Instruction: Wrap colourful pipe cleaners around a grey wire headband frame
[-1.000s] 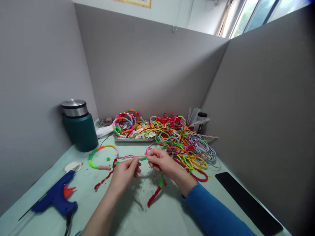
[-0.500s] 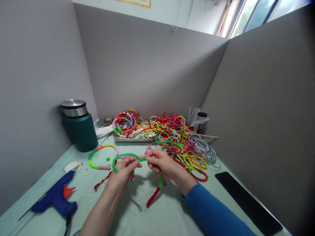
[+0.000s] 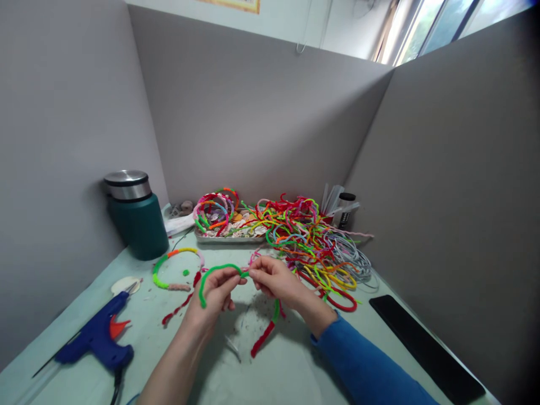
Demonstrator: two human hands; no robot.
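Observation:
A fuzzy green pipe cleaner (image 3: 219,268) is pinched between my two hands over the middle of the table. Its loose end curves over the back of my left hand (image 3: 217,289), whose thumb and fingers are closed on it. My right hand (image 3: 274,281) grips it close by, with thumb and fingertips together. Below my right hand a wrapped strip in green and red (image 3: 264,337) hangs or lies; whether it joins the held piece is hidden. A dark red twisted strand (image 3: 179,309) lies left of my left hand.
A multicoloured ring (image 3: 162,273) lies at left, behind a blue glue gun (image 3: 97,337). A teal flask (image 3: 139,225) stands by the left partition. At the back are a metal tray (image 3: 228,240) and a heap of pipe cleaners (image 3: 295,225). A black strip (image 3: 422,343) lies at right.
The loose end of the green pipe cleaner has swung down and a little right over my left hand. Both hands keep their grip in nearly the same place.

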